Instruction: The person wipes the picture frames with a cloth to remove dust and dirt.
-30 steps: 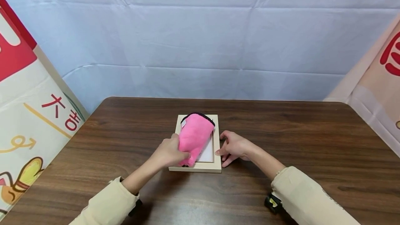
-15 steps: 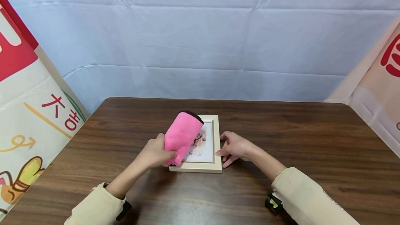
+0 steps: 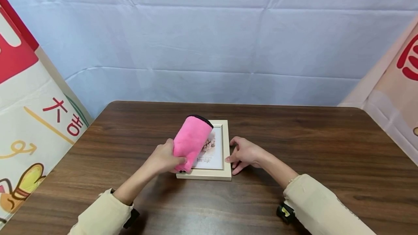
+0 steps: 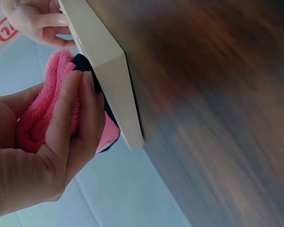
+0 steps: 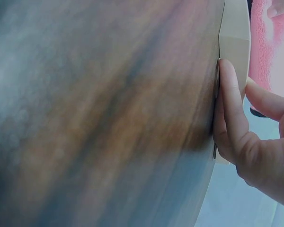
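A cream picture frame [image 3: 226,144] lies on the brown table, with a print reading "free style" behind its front. My left hand [image 3: 164,159] grips a folded pink cloth [image 3: 192,137] with black edging, fingers and thumb curled round its near end. The cloth covers the left part of the frame; in the left wrist view the cloth [image 4: 52,99] lies right against the frame's side [image 4: 102,52]. At the frame's right edge, my right hand [image 3: 246,153] holds it, thumb on the rim and the other fingers along the outer side, as the right wrist view also shows.
The wood-grain table [image 3: 310,148] extends to both sides of the frame. A pale blue cloth backdrop [image 3: 202,46] hangs behind its far edge. Printed banners stand at the left [image 3: 39,119] and right [image 3: 398,93].
My left hand has moved left with the pink cloth, uncovering more of the print, then barely shifted over the last half second. The right hand and the frame have stayed in place.
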`<action>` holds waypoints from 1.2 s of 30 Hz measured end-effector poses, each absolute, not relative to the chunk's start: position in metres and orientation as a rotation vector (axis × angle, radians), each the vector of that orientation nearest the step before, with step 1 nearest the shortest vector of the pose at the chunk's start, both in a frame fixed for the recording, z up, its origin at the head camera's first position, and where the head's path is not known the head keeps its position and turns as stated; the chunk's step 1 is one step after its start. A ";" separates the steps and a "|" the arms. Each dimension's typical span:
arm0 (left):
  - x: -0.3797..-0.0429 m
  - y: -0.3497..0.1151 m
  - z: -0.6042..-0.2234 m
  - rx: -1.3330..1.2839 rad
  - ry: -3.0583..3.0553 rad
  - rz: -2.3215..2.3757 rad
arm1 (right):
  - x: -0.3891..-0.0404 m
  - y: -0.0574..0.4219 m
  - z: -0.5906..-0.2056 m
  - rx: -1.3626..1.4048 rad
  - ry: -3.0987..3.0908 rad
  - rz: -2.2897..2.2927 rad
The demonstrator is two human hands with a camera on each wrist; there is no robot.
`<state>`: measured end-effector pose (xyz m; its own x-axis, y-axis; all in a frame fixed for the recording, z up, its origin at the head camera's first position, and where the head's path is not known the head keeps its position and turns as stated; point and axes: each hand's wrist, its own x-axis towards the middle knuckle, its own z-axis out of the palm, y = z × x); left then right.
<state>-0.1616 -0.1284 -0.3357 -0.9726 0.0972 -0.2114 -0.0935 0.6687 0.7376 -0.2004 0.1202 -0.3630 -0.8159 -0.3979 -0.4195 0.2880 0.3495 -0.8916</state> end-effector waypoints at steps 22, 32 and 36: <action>-0.166 -0.077 -0.338 0.221 2.614 1.190 | -0.199 0.120 -0.363 -0.110 2.013 -1.520; -0.162 -0.097 -0.336 0.178 2.790 0.951 | -0.200 0.120 -0.364 -0.101 2.019 -1.517; -0.155 -0.108 -0.334 0.106 2.764 1.008 | -0.200 0.120 -0.364 -0.106 2.014 -1.523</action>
